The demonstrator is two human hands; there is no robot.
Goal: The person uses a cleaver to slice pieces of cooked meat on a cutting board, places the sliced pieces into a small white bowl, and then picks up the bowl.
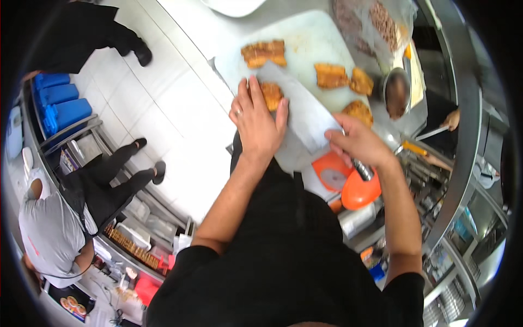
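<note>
My left hand (257,120) curls over a browned piece of cooked meat (270,93), fingertips on its far left side and thumb on its near right. The handle of a wide-bladed cleaver (306,114) is in my right hand (359,141). Its blade lies slantwise just right of the held piece; whether the edge touches the meat I cannot tell. Both hands work over a white cutting board (304,36). A layered slab of browned meat (263,53) rests beyond the blade tip. More pieces (331,76) are on the board's right side, one (357,113) close to my right hand.
Right of the board stand a metal container (397,94) with brown contents and a clear plastic bag (382,26). Orange bowls (361,190) sit below my right hand. Across the counter, another person's hand (451,119) holds a knife. Behind on the left, a co-worker (57,237) stands near blue bins (69,112).
</note>
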